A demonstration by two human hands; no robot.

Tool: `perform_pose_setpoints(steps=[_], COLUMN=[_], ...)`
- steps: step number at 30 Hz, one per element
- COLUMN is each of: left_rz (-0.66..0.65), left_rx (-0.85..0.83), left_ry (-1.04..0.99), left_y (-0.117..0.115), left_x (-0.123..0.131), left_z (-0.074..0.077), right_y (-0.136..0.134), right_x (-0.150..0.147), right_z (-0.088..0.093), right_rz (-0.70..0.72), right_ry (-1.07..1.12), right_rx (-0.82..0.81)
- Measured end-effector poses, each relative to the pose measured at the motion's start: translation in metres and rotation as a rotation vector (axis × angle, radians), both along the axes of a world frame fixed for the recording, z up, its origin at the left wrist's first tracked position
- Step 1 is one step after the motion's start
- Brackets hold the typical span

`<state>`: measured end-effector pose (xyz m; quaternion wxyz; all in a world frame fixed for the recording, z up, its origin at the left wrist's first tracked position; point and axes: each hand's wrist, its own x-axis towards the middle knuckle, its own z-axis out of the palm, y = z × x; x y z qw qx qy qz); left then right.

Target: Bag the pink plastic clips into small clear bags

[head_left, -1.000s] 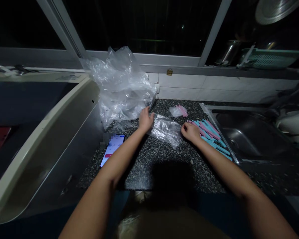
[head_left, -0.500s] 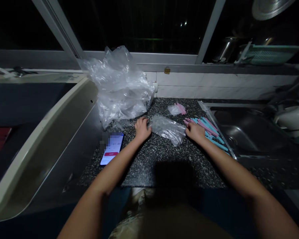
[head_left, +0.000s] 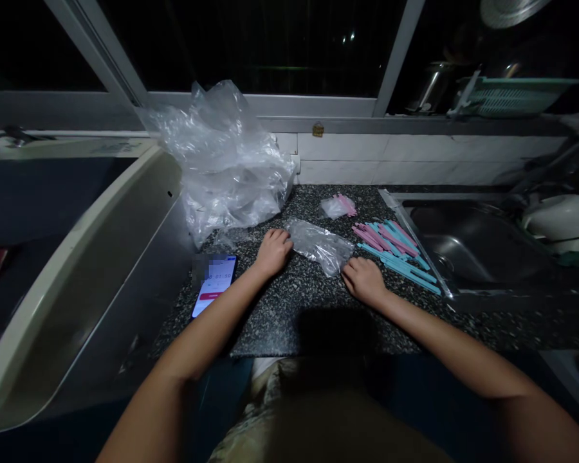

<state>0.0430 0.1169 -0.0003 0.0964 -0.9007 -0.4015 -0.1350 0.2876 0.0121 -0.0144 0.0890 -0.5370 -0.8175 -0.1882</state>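
A small clear plastic bag lies on the speckled dark counter between my hands. My left hand rests at the bag's left end with its fingers curled over the edge. My right hand sits at the bag's lower right corner, fingers bent and pinched near it; whether it grips the plastic is hard to see. A row of pink and blue sticks lies just right of the bag.
A big crumpled clear plastic sheet is heaped at the back left. A lit phone lies left of my left hand. A second small bag with pink sticks sits behind. A steel sink is at right, a window behind.
My right hand pulled back from the sticks toward me, to the bag's lower right corner. My left hand curled at the bag's left end. The bag shifted slightly toward me.
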Motion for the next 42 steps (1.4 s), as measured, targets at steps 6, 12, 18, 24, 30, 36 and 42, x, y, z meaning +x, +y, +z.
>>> perform_pose_setpoints(steps=[6, 12, 18, 24, 30, 36, 42], left_rz=[0.074, 0.067, 0.101, 0.098, 0.159, 0.104, -0.153], left_rx=[0.006, -0.007, -0.031, -0.033, -0.018, -0.079, 0.02], left_ry=[-0.066, -0.013, -0.048, -0.051, -0.07, -0.197, -0.19], left_y=[-0.02, -0.03, -0.029, -0.032, -0.036, -0.049, -0.081], left_x=[-0.021, -0.018, -0.029, -0.026, -0.035, -0.042, -0.022], left_z=[0.021, 0.027, 0.028, 0.033, 0.039, 0.047, 0.054], right_y=[-0.007, -0.009, -0.013, -0.011, -0.007, -0.02, -0.039], right_x=[0.007, -0.032, -0.014, -0.032, -0.032, 0.009, -0.005], right_z=[0.005, -0.001, 0.002, -0.003, 0.004, 0.043, 0.071], right_rz=[0.136, 0.453, 0.493, 0.436, 0.404, 0.431, 0.595], right_ry=[0.094, 0.022, 0.005, 0.006, -0.033, 0.102, 0.109], right_rx=[0.089, 0.079, 0.164, 0.246, 0.134, 0.54, 0.542])
